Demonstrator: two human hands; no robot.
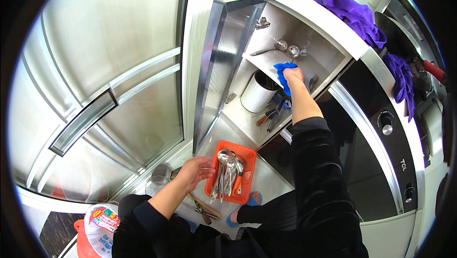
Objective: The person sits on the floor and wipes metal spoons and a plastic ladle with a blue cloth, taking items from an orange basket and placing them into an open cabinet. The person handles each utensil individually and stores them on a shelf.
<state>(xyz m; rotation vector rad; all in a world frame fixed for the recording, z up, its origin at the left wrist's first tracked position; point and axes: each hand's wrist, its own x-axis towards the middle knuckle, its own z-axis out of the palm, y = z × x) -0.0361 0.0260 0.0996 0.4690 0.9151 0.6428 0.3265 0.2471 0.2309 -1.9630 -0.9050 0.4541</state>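
My right hand (294, 75) grips a bunched blue cloth (281, 67) at the front of the upper shelf (272, 66) in a cabinet. Two metal ladles (293, 51) lie on that shelf, beyond the cloth. Over the floor, my left hand (196, 172) is empty with its fingers apart, beside the left rim of an orange plastic basket (252, 172). Inside the basket are metal ladles and spoons (225, 156) and an orange-handled utensil (236, 185). On the lower level stands a white cylindrical container (254, 95), with orange-handled tools (262, 119) near it; my right arm hides part of this space.
The cabinet door (225, 62) stands swung out on the left, near a large panelled door (142, 44). A black TCL appliance (371, 151) adjoins the cabinet. Purple cloths (353, 15) drape over the counter. Wooden-handled tools (205, 206) and a clear container (157, 179) are on the floor.
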